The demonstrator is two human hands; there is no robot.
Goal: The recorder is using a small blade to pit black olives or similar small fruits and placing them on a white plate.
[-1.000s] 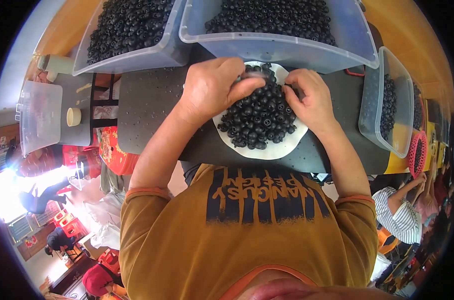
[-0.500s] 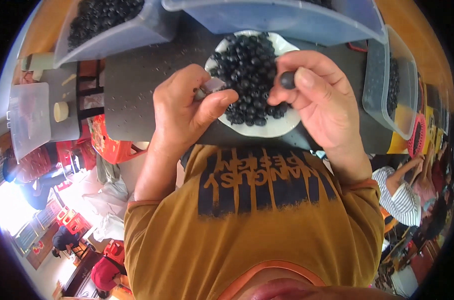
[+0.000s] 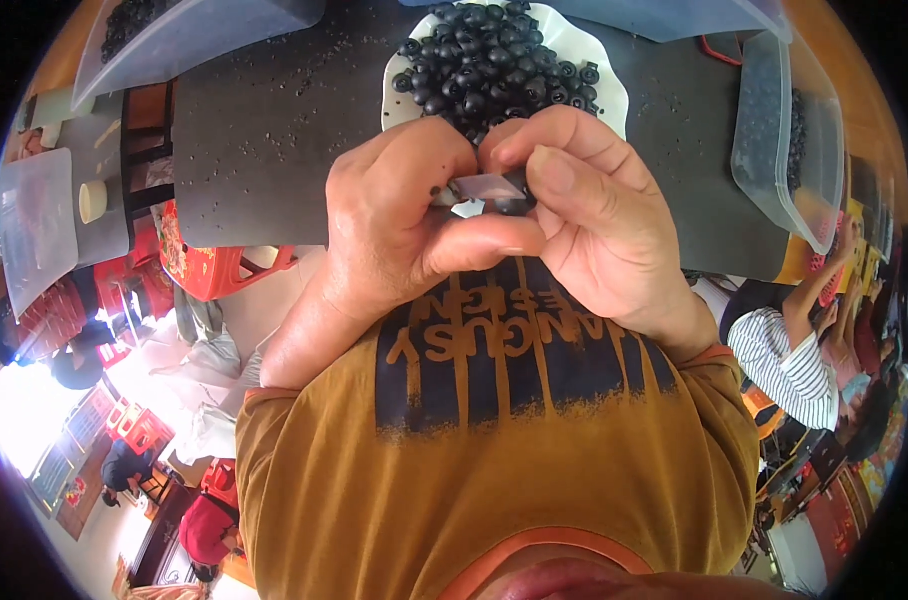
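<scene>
My left hand (image 3: 389, 205) is closed on a small, flat, shiny blade (image 3: 489, 187) that sticks out between thumb and bent fingers. My right hand (image 3: 609, 215) meets it fingertip to fingertip, with its fingers pinched around a small black ball-shaped piece (image 3: 515, 204), mostly hidden, right at the blade. Just beyond both hands, a white wavy-edged plate (image 3: 614, 95) carries a heap of similar round black pieces (image 3: 479, 65), several showing a hole. Black specks cling to the left hand near the blade.
Black crumbs are strewn over the dark tabletop (image 3: 264, 130). Translucent plastic tubs stand at the far left (image 3: 204, 45), the far middle (image 3: 674, 15) and the right (image 3: 789, 140), with black pieces visible in the side ones. A red stool (image 3: 199, 260) is at left; a person in stripes (image 3: 779, 365) is at right.
My right hand has come left and down from above the plate, bringing the black ball to the blade in my left hand. The view has shifted, so the plate sits higher.
</scene>
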